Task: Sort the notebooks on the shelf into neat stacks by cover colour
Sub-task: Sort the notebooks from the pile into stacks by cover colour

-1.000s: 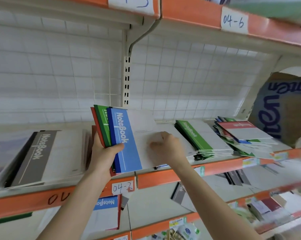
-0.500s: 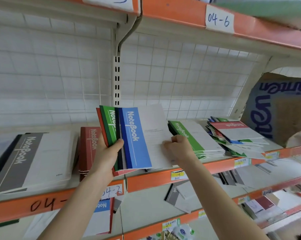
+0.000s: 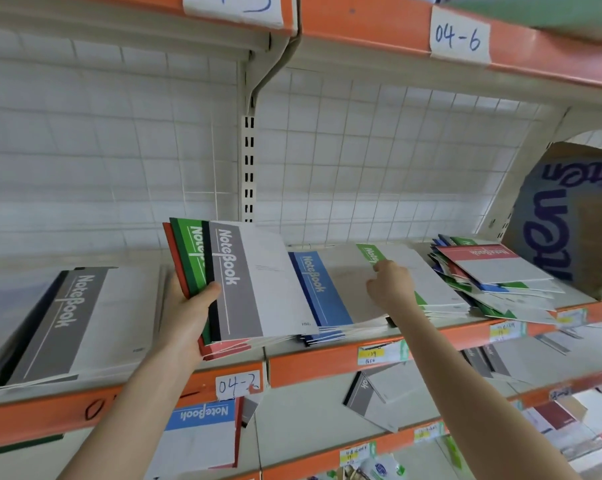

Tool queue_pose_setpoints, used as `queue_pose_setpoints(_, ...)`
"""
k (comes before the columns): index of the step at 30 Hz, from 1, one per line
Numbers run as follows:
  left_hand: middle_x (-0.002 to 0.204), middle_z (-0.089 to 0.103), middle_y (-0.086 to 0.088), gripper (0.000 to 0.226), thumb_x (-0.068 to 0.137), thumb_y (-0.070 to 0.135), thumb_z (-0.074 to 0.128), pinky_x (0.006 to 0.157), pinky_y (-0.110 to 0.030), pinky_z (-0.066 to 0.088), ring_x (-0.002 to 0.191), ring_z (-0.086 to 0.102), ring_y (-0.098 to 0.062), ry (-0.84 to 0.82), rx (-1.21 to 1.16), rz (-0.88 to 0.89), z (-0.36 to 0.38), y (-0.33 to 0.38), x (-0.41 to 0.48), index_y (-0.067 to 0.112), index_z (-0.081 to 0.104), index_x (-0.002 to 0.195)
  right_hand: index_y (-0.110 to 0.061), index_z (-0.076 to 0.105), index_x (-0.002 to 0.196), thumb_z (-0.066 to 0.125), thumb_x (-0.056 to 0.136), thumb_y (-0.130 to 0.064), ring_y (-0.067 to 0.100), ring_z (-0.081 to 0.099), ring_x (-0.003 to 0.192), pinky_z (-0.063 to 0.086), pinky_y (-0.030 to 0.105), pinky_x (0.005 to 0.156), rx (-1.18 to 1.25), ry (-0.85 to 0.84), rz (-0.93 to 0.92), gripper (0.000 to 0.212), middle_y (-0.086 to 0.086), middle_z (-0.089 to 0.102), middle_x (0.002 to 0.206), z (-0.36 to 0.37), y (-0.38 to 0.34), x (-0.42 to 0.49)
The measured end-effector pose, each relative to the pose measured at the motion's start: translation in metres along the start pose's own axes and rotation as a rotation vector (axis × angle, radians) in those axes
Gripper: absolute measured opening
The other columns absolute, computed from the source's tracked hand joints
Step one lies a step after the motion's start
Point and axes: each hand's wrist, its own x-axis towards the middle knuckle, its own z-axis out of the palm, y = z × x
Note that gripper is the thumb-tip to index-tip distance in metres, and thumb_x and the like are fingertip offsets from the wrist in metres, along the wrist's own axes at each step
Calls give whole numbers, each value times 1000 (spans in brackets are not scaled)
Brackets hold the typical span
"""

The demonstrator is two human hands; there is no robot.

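Note:
My left hand (image 3: 185,317) grips a fanned bundle of notebooks upright above the shelf edge (image 3: 313,365): a grey notebook (image 3: 244,282) in front, green (image 3: 188,254) and red ones behind it. A blue notebook (image 3: 320,289) lies flat on top of the blue stack just right of the bundle. My right hand (image 3: 391,285) has its fingers curled at that notebook's right edge, over the green stack (image 3: 434,282). A grey stack (image 3: 67,323) lies at the left. A messy mixed pile (image 3: 493,268) with a red cover on top sits at the right.
A cardboard box (image 3: 569,220) stands at the shelf's right end. The shelf above carries the label 04-6 (image 3: 458,36). On the lower shelf lie a blue notebook (image 3: 202,434) and a loose grey one (image 3: 368,400).
The blue notebook left the front of the held bundle and now lies on the blue stack. A grey cover now fronts the bundle. My right hand moved right with it.

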Motion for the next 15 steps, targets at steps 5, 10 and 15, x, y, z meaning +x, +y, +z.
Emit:
queue_pose_setpoints(5, 102, 64, -3, 28, 93, 14, 55, 62, -34, 49, 90, 63, -24, 2, -17, -15, -6, 2, 3, 31, 47, 114, 0, 56, 111, 45, 86, 1, 32, 51, 107, 41, 30, 80, -139, 13, -57, 27, 17, 58, 114, 12, -4, 1)
queue_pose_setpoints(10, 100, 64, -4, 25, 92, 12, 55, 64, -35, 50, 89, 64, -27, -12, -33, -31, -3, 1, 4, 36, 50, 95, -5, 64, 88, 52, 92, -15, 25, 57, 81, 43, 28, 71, 197, 48, -158, 16, 11, 62, 87, 4, -22, -10)
queue_pose_setpoints(15, 106, 63, -1, 32, 89, 8, 59, 80, -44, 51, 98, 62, -25, -26, -36, 12, -4, 2, 1, 38, 50, 100, -6, 54, 75, 58, 91, -30, 17, 56, 57, 48, 22, 49, 668, -553, -5, 29, 7, 59, 69, 4, -66, -36)
